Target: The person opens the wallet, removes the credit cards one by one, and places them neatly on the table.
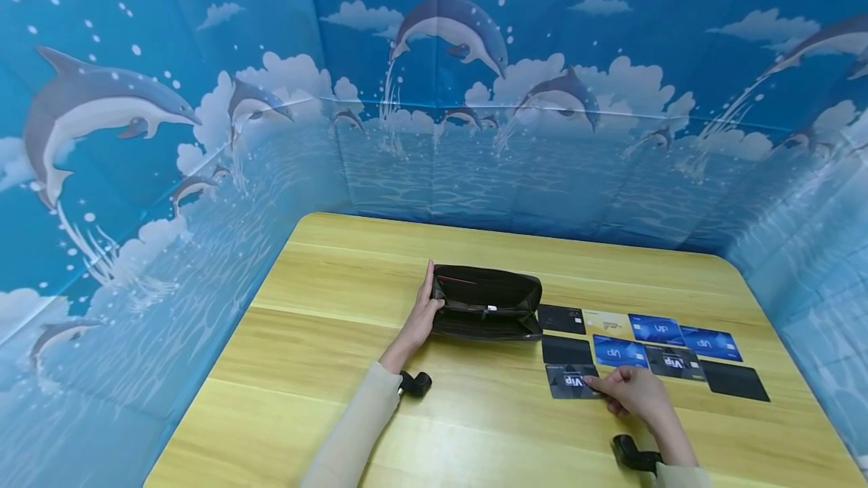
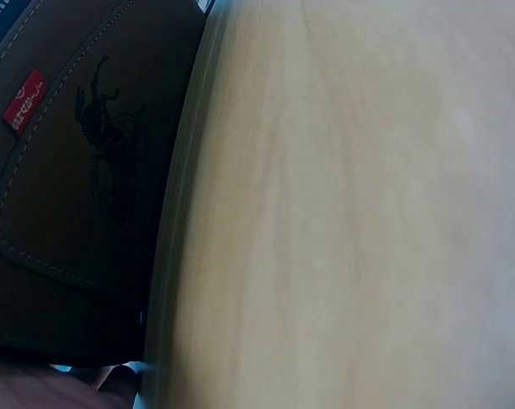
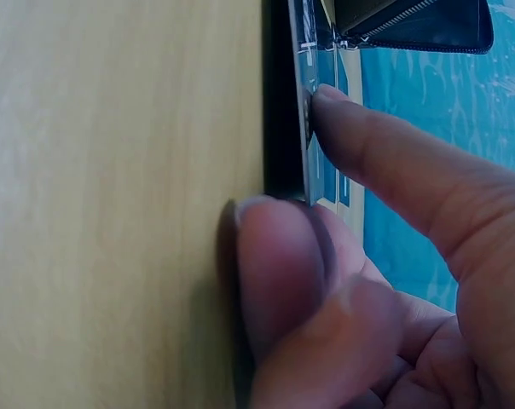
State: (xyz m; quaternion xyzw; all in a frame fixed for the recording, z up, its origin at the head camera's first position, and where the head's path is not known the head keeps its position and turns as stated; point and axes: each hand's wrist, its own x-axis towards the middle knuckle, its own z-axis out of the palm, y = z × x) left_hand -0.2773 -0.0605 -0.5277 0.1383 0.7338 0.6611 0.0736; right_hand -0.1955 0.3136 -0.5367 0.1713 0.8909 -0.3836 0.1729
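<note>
My left hand (image 1: 422, 316) grips the left end of a dark zip wallet (image 1: 484, 328), which gapes wide and shows its inner pockets. In the left wrist view the outside of the wallet has stitching, a red tag (image 2: 25, 103) and a dark horse-and-rider mark. My right hand (image 1: 640, 394) pinches the right end of a dark grey "Vip" card (image 1: 566, 382), nearest me among the laid-out cards. Seen edge-on in the right wrist view, that card stands a little off the table, over a dark shadow, with the index fingertip (image 3: 332, 119) on its face.
Several other cards lie in rows right of the wallet: blue VIP cards (image 1: 656, 329), a gold card (image 1: 608, 324), black ones (image 1: 735, 380) and another grey Vip card (image 1: 674, 363). The wooden table (image 1: 325, 300) is bounded by a blue dolphin-print curtain (image 1: 434, 172).
</note>
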